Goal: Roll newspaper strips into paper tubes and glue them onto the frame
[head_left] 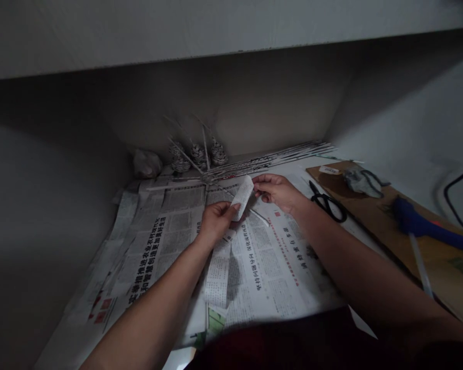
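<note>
A long strip of newspaper point(244, 194) is stretched between my hands above the table. My left hand point(217, 220) grips it with the thumb on top, and the strip's tail point(217, 275) trails down below that hand towards me. At the upper corner of the strip, my right hand point(275, 191) pinches the edge between thumb and fingertips. Beneath the hands lies a thin rolled paper stick point(260, 217), partly covered by the strip. Spread newspaper sheets point(170, 226) lie under everything.
Several small woven paper vessels point(198, 154) with sticks stand at the back beside a plastic bag point(146, 163). A bundle of paper sticks point(278, 160) lies along the rear. Black scissors point(329, 204) and a blue glue gun point(420, 221) on a brown board point(374, 234) are to the right.
</note>
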Motion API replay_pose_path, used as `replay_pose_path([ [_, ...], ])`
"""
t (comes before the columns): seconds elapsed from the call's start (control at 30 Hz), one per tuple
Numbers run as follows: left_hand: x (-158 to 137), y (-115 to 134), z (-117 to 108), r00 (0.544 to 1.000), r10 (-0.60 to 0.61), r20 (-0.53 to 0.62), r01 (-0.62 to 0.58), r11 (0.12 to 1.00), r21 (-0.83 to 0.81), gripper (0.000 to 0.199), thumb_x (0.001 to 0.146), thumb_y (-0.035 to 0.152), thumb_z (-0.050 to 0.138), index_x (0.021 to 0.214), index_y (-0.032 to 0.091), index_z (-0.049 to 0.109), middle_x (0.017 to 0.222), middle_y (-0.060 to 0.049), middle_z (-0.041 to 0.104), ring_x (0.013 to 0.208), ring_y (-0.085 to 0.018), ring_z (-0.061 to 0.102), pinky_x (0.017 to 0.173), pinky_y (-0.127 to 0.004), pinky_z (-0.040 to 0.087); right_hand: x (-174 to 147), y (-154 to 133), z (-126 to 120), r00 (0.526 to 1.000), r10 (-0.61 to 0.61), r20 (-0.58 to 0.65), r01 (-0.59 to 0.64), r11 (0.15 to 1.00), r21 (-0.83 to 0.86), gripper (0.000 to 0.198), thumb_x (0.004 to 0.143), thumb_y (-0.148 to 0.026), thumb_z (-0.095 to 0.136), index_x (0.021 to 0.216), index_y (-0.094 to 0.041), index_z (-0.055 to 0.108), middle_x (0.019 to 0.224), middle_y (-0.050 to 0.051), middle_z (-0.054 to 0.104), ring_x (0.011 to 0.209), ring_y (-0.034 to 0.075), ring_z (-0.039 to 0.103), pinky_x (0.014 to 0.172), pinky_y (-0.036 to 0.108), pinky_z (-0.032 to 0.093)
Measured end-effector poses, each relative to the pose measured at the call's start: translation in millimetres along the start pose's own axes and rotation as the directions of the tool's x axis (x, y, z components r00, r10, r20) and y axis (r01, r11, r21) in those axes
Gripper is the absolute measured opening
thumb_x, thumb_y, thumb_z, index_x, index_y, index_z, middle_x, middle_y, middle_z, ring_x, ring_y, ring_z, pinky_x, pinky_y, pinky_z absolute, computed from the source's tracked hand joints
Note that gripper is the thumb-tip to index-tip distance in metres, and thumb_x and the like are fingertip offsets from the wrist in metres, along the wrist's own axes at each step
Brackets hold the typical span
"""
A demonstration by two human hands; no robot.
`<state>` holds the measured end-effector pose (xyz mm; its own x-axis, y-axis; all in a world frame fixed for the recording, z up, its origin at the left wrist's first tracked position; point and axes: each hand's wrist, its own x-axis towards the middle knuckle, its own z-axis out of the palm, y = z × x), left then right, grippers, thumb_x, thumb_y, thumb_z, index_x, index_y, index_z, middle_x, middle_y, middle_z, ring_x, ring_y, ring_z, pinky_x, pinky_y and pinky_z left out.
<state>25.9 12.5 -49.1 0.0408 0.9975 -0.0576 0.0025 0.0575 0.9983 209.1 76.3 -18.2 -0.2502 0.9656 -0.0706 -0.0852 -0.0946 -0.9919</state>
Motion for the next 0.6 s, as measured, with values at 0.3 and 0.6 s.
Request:
replay_pose_path([
  [0.3,-1,-4,-1,0.996,0.091,-0.010,-0.089,0.991,0.102,0.038,0.070,0.052,0.065,0.070,0.015,0.066,0.059,0.000,0.061,0.053,-0.013,0.059,0.051,-0.023,0.048,-12,9,27,0.996,-0.087,-0.001,0.085,0.979,-0.185,0.044,0.056,-0.044,0.079,0.084,-0.018,0.058,0.069,-0.001,0.061,0.057,0.010,0.053,0.044,0.019,0.036],
  [0.6,0,-4,-2,0.998,0.055,0.025,-0.057,0.997,0.052,0.039,0.069,0.051,0.067,0.077,0.013,0.068,0.068,-0.004,0.066,0.059,-0.015,0.061,0.053,-0.025,0.050,-8,3,22,0.988,-0.088,-0.131,0.081,0.995,-0.053,0.035,0.058,-0.041,0.077,0.070,-0.016,0.055,0.060,-0.003,0.056,0.049,0.007,0.047,0.041,0.018,0.030],
])
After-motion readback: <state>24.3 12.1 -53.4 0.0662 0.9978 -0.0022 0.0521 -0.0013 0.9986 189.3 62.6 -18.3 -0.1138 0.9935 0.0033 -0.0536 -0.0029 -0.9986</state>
